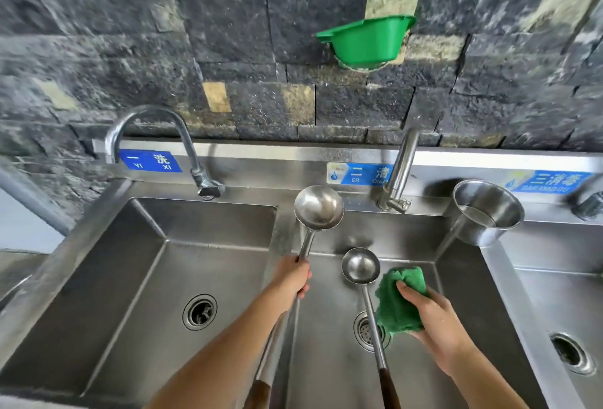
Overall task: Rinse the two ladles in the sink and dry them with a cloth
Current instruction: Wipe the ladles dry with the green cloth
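A steel sink with three basins runs along a dark stone wall. A curved tap arches over the left basin, and a straight tap stands behind the middle one. Blue labels are stuck on the back rim behind each basin. A steel pot sits tilted on the ledge between the middle and right basins, its mouth facing the camera. A green plastic basket hangs on the wall above. Each basin has a round drain in its floor.

The left hand is closed around the metal shaft of the large ladle, gripping it just below the bowl. The bowl is raised above the divider between the left and middle basins, its hollow facing the camera. The long handle runs back under the forearm to a brown wooden end near the bottom edge.

The small ladle lies over the middle basin, its bowl up and its handle crossing the drain towards the bottom edge. What supports it cannot be told.

The right hand clutches a crumpled green cloth, fingers curled over it, just beside the small ladle's shaft.
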The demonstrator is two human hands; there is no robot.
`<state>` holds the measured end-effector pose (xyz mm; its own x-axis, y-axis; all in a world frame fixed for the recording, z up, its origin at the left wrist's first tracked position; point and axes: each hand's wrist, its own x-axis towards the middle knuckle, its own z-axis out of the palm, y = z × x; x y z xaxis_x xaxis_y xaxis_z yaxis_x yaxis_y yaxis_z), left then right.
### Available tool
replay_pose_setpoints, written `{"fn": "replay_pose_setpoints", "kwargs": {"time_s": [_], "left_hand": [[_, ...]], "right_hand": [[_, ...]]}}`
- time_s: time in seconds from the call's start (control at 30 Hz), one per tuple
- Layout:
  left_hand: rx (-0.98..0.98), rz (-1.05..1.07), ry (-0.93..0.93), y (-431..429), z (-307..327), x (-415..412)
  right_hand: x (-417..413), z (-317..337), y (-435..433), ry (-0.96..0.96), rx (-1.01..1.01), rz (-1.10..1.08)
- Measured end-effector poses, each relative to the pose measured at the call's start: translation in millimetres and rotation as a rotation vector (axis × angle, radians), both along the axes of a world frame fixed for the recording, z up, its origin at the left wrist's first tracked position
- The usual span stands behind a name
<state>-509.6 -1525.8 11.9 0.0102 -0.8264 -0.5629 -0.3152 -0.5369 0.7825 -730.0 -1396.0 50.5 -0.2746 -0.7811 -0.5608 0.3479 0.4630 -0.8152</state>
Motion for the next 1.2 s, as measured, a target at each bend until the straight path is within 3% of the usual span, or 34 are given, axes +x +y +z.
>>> {"fn": "replay_pose_setpoints", "kwargs": {"time_s": [0.07, 0.2, 0.3, 0.43, 0.57, 0.67, 0.8, 0.93, 1.07, 1.2], "left_hand": [[-0.147, -0.035, -0.170, 0, 30, 28], [-0.497, -0.219, -0.696, -3, 96, 103], [-0.635, -0.228, -0.868, -4, 134, 155], [-0.669, -0.259, -0.963, -16, 158, 218], [-0.613, -0.265, -0.887, -33, 156, 271], [-0.534, -0.313, -0.714, -43, 144, 290], [-0.478, -0.338, -0.451, -39, 133, 291], [-0.512, -0.316, -0.243, -25, 126, 280], [-0.554, -0.266, -0.261, -22, 122, 281], [-0.547, -0.251, -0.328, -21, 116, 282]], "right_hand": [[17, 27, -15, -0.009, -0.072, 0.002], [64, 71, -48, -0.022, -0.140, 0.009], [104, 93, -70, -0.014, -0.147, 0.035], [162, 110, -104, -0.027, -0.192, 0.056], [227, 122, -137, -0.015, -0.257, 0.045], [268, 131, -165, 0.192, -0.355, 0.027], [314, 134, -198, 0.841, -0.471, 0.153], [337, 118, -221, 1.416, -0.428, 0.526], [349, 114, -222, 1.415, -0.234, 0.553], [367, 108, -219, 1.195, -0.184, 0.497]]}}
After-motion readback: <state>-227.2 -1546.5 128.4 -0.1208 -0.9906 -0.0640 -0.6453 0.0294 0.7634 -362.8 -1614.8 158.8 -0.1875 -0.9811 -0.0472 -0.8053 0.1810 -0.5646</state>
